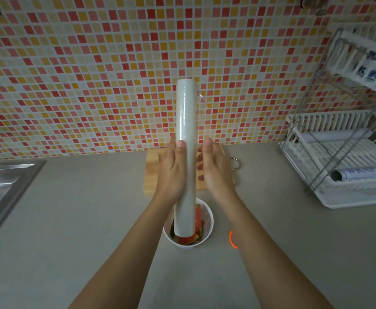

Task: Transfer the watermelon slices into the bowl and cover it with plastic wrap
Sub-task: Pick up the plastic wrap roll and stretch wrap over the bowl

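A long white roll of plastic wrap [185, 121] stands upright in front of me, its lower end over the white bowl [207, 233]. My left hand [171, 172] grips the roll's middle from the left. My right hand [214, 170] sits just right of the roll with its fingers curled near the film's loose edge; whether it pinches the film is unclear. Red watermelon slices [197, 221] with green rind lie in the bowl, partly hidden by the roll. Behind my hands lies the wooden cutting board [152, 175], and a reddish piece peeks out by my right fingers.
A steel sink [2, 186] sits at the left counter edge. A white dish rack [347, 157] at the right holds another wrap roll [360, 173]. A metal loop handle [236, 162] lies beside the board. The tiled wall rises behind.
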`<action>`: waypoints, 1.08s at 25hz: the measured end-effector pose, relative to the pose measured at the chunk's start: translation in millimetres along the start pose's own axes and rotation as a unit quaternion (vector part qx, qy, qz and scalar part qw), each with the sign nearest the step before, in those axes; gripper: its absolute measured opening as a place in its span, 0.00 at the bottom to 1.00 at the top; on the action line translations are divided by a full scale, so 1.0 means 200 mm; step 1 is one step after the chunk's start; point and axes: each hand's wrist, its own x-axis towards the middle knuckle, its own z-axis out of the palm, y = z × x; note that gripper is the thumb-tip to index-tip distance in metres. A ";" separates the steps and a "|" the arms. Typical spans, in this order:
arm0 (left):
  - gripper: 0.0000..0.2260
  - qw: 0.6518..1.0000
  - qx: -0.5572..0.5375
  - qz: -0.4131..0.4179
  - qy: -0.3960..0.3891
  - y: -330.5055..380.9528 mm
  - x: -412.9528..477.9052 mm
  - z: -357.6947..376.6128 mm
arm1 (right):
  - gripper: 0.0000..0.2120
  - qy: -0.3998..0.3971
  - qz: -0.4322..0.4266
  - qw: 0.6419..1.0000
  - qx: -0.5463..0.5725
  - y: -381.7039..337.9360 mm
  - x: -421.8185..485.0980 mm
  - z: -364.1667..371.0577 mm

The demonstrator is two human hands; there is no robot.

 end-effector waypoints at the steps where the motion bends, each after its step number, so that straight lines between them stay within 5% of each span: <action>1: 0.19 1.000 -0.002 0.007 0.002 0.00 -0.01 0.01 | 0.27 0.003 -0.006 1.000 0.001 0.01 0.00 0.01; 9: 0.16 0.999 0.002 -0.008 0.036 -0.08 -0.10 0.05 | 0.12 0.039 -0.042 0.997 -0.051 0.15 0.00 0.01; 16: 0.21 0.998 -0.002 -0.042 0.055 -0.10 -0.06 0.04 | 0.22 -0.060 -0.004 0.998 0.014 0.14 0.02 -0.02; 22: 0.19 0.998 -0.014 -0.029 0.046 -0.09 -0.06 0.06 | 0.19 0.019 0.052 0.994 0.091 0.16 0.02 0.01; 27: 0.14 0.999 -0.009 -0.049 0.018 -0.09 -0.10 0.08 | 0.29 -0.041 0.098 0.990 0.088 0.03 0.15 -0.01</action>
